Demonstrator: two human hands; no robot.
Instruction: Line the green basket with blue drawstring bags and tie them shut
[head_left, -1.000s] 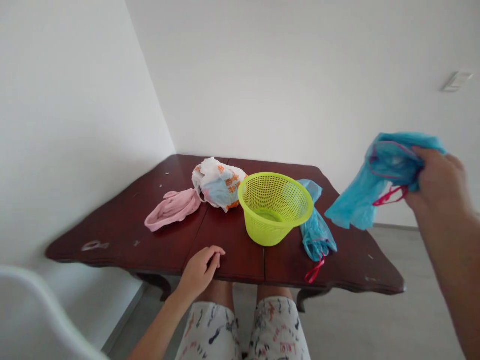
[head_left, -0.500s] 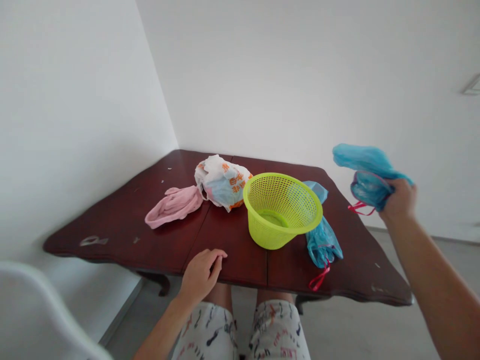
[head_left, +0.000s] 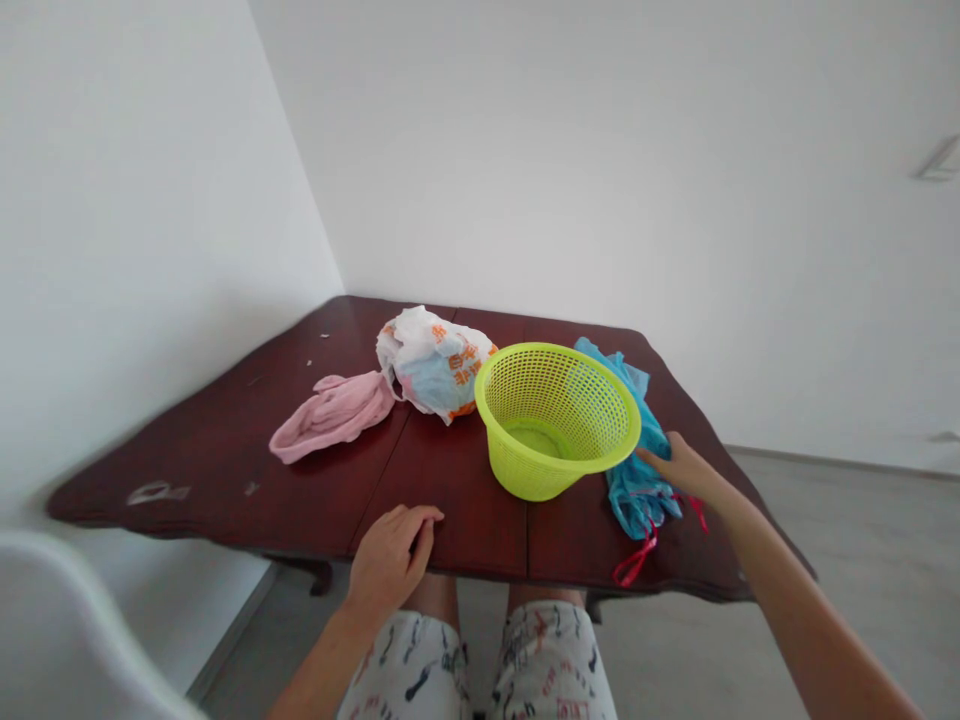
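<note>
My right hand is on the blue plastic sleeves lying right of the yellow-green basket; its thumb reaches over the blue plastic, and the other fingers are partly hidden. Red ties hang from the sleeves' near end. The basket stands upright with nothing inside. My left hand rests at the table's front edge, fingers together and curled down, with nothing visible in it. Behind the basket's left side lies a white plastic bag with orange print, and a pink cloth band touches its left side.
The dark red table has a wavy edge and stands against white walls. A clear scrap lies near its front left edge. At the lower left is a white chair back. My legs are under the front edge.
My right hand has come down and left, bringing the raised blue sleeve onto the other one beside the basket. My left hand stays at the table edge. The view has shifted slightly.
</note>
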